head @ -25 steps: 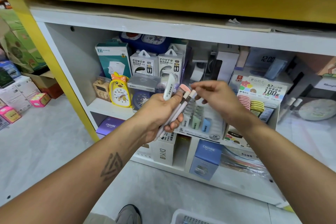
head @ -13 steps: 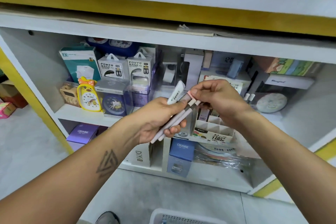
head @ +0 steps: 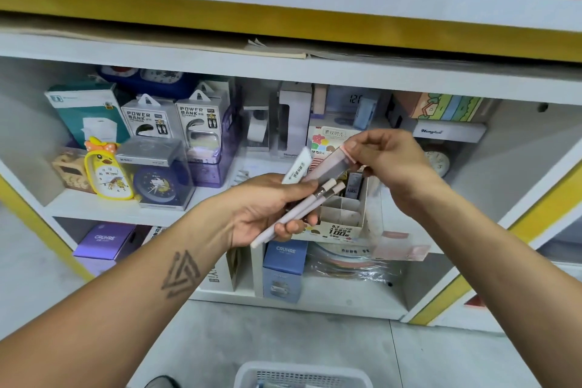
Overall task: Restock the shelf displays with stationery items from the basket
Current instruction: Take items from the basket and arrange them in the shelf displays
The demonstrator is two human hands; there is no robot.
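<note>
Since the earlier frame the right hand has lifted up and to the right, drawing a grey tube with a pink end partly out of the bundle, and the view has shifted right, so the shelf items sit further left. Nearest the viewer, the white basket stands on the floor at the bottom edge; its contents cannot be made out. Above it, the left hand is curled round a bundle of white pens, which point up and to the right, together with a white flat pack. The right hand pinches the pink end of the tube between thumb and fingertips. Just behind both hands, a divided cardboard display box sits on the shelf, several compartments unfilled. Further back on the same shelf stand a yellow duck clock, a blue clock in a clear case and two power bank boxes. On the lower shelf are a purple box and a blue box.
</note>
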